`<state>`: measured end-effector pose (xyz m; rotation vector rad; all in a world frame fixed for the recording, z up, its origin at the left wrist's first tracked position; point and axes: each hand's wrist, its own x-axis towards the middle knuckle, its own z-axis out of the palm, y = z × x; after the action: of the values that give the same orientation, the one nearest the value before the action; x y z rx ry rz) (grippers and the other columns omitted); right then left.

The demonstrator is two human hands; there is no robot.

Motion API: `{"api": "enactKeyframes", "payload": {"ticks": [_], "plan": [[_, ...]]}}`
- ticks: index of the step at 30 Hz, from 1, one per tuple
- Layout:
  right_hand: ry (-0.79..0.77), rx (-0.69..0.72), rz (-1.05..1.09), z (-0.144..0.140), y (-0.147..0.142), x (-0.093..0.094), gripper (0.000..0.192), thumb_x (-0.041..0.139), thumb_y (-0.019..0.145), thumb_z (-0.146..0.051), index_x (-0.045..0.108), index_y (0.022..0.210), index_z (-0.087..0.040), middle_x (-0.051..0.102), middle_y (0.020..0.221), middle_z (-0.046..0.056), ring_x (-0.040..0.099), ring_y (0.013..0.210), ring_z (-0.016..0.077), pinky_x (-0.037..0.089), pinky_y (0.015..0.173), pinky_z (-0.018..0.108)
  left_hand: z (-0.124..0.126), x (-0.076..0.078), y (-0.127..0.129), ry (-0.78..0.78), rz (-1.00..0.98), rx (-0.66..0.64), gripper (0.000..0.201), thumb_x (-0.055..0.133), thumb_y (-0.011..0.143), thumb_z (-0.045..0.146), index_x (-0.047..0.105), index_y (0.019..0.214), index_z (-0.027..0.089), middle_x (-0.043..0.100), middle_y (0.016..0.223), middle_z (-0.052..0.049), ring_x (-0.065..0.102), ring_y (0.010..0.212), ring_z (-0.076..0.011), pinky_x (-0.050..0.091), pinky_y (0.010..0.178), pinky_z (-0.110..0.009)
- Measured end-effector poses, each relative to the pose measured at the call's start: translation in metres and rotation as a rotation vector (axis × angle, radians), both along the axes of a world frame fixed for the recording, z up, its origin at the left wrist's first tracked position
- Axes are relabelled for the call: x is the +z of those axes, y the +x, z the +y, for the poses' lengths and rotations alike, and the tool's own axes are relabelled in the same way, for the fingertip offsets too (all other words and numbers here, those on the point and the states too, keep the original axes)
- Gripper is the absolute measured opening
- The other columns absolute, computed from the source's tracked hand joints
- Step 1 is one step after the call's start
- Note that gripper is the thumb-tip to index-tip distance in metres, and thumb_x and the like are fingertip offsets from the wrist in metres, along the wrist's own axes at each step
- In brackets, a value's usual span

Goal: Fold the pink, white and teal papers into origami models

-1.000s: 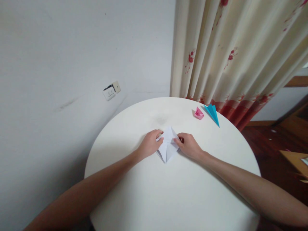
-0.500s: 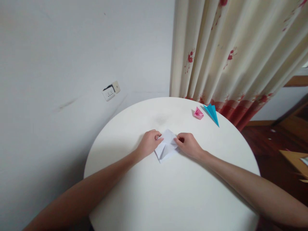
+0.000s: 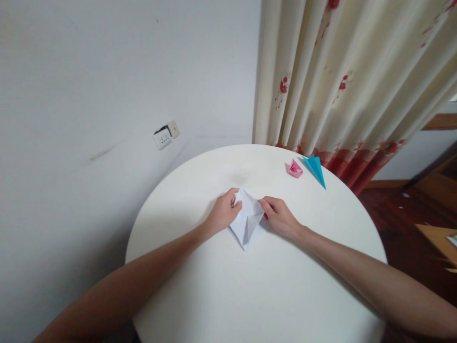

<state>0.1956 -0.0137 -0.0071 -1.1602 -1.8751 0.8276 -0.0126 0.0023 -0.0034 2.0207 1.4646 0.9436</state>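
Observation:
Between my hands, a folded sheet of white paper is partly raised off the table, with a pointed corner toward me and a crease down its middle. My left hand is closed on its left upper edge, thumb on top and fingers behind. On the other side my right hand pinches the right corner between thumb and fingers. Part of each edge is hidden by the fingers.
A round white table bears the work. At its far right edge lie a pink folded-paper piece and a blue paper plane. Behind are a patterned curtain and a wall with a socket.
The white paper's folds have shifted: its upper part is lifted and its near point sits slightly closer to me. My left fingers have closed further over the edge. Both hands stay in about the same place.

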Motion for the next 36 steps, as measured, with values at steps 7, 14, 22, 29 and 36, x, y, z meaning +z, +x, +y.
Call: {"api": "enactKeyframes", "payload": {"ticks": [7,14,22,29,36], "plan": [[-0.094,0.115,0.228,0.0,0.0,-0.005,0.043,0.043,0.099,-0.049,0.072,0.096,-0.016,0.054,0.07,0.0,0.049,0.058,0.0125,0.038,0.054,0.026,0.008,-0.007,-0.002,0.0,-0.195,0.029,0.023,0.055,0.076,0.017,0.062,0.098,0.017,0.048,0.068,0.005,0.052,0.063,-0.0121,0.041,0.063,-0.022],[-0.12,-0.058,0.224,0.003,0.0,-0.008,0.032,0.063,0.085,-0.037,0.072,0.107,-0.015,0.071,0.097,0.008,0.058,0.071,0.0155,0.047,0.064,0.027,-0.001,0.004,0.003,-0.325,-0.499,0.001,0.016,0.052,0.066,0.015,0.057,0.081,0.017,0.06,0.07,0.002,0.059,0.061,-0.013,0.037,0.05,-0.019],[-0.111,-0.148,0.017,0.01,0.008,-0.014,0.02,0.058,0.079,-0.021,0.075,0.084,-0.014,0.072,0.077,0.005,0.06,0.067,0.0169,0.045,0.062,0.027,-0.006,0.006,0.006,-0.437,-0.486,-0.01,0.019,0.049,0.067,0.015,0.057,0.084,0.017,0.055,0.064,0.003,0.045,0.046,-0.0083,0.027,0.042,-0.018],[-0.01,-0.056,-0.181,0.005,0.004,-0.004,0.022,0.056,0.082,-0.017,0.077,0.088,-0.016,0.073,0.078,0.004,0.059,0.067,0.0167,0.041,0.064,0.027,-0.006,0.022,-0.011,0.061,0.141,-0.136,0.047,0.06,0.072,0.011,0.066,0.117,0.022,0.066,0.114,-0.006,0.062,0.101,-0.0214,0.047,0.089,-0.032],[0.079,0.025,-0.332,0.001,-0.011,0.002,0.014,0.06,0.083,-0.02,0.071,0.077,-0.018,0.07,0.074,0.004,0.057,0.066,0.0165,0.035,0.062,0.026,-0.019,0.037,-0.009,-0.012,0.516,-0.131,0.018,0.064,0.084,0.032,0.077,0.093,0.023,0.076,0.095,-0.009,0.067,0.091,-0.0282,0.045,0.079,-0.035]]}}
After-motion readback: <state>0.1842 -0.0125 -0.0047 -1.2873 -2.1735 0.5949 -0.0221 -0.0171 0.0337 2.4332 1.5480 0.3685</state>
